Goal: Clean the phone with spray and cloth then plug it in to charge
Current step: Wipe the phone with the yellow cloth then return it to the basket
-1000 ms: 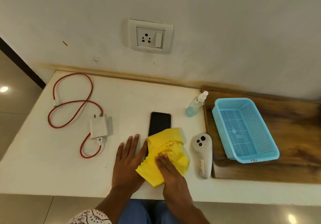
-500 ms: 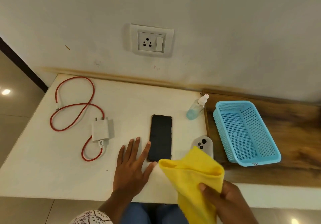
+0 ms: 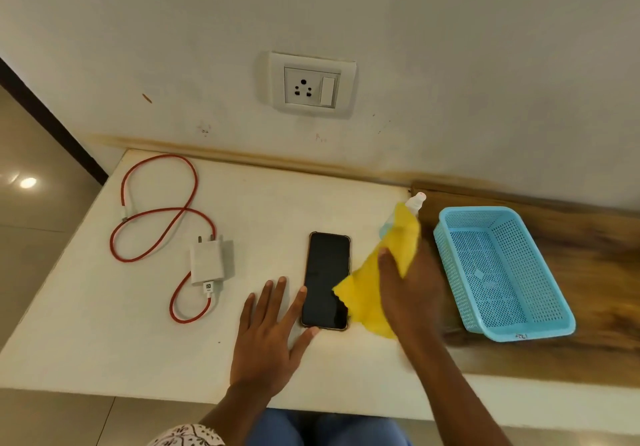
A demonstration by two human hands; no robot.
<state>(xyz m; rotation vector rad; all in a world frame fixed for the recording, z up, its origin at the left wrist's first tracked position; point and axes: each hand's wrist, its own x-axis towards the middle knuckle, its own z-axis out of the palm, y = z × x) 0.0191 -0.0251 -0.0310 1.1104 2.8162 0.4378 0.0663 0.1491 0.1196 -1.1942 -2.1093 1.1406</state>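
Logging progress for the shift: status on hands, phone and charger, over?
Left hand flat beside phone. Right hand grips yellow cloth, hiding most of spray bottle. Charger unplugged, wall socket free.

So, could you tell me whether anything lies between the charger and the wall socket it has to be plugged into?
Nothing visible does. The charger lies on the white table left of the phone, and only bare tabletop and wall separate it from the wall socket.

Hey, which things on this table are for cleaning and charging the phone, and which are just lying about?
For the job: phone, yellow cloth, spray bottle, charger, red cable, wall socket.
Lying about: blue basket.
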